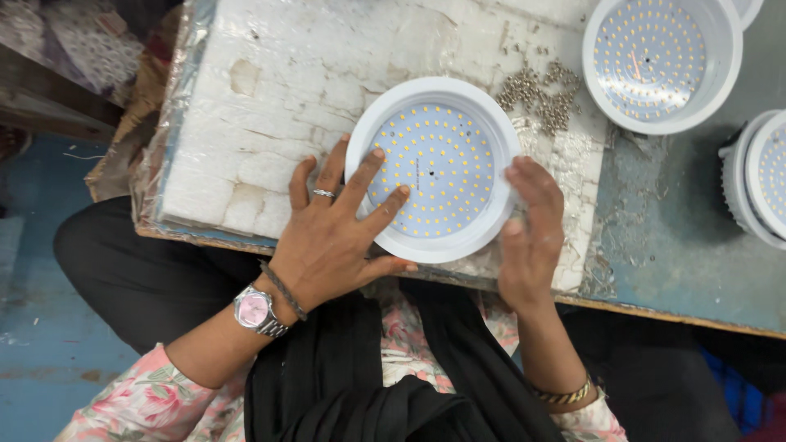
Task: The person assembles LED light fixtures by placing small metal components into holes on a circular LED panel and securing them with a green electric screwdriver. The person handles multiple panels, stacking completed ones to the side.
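1. Hands frame a round white plastic lamp housing (434,169) with a disc of small yellow light dots inside, lying face up on a cracked white foam slab (278,90) wrapped in clear film, near the middle of the head view.

2. The left hand (332,237) comes in from seven o'clock of the housing, fingers spread; two fingertips (377,154) rest on the dotted disc, the thumb lies along the rim at six o'clock, and a silver ring (323,193) sits on one finger.

3. The right hand (530,237) lies flat against the housing's outer wall at four o'clock, fingers held together and pointing up, cupping the rim and pinching nothing.

4. A silver wristwatch with a pink face (255,310) and a thin dark bangle (284,290) circle the left wrist; a gold bracelet (563,395) circles the right.

5. A loose heap of small metal screws (540,94) lies on the foam at two o'clock of the housing, just beside its rim.

6. A second white lamp housing (661,64) with the same dotted disc stands further out at two o'clock, and a third housing (757,176) is cut by the frame edge at three o'clock, both on a worn grey-blue tabletop (679,245).

7. Floral pink sleeves (147,401) and a black scarf (385,376) fill the lower frame at six o'clock.
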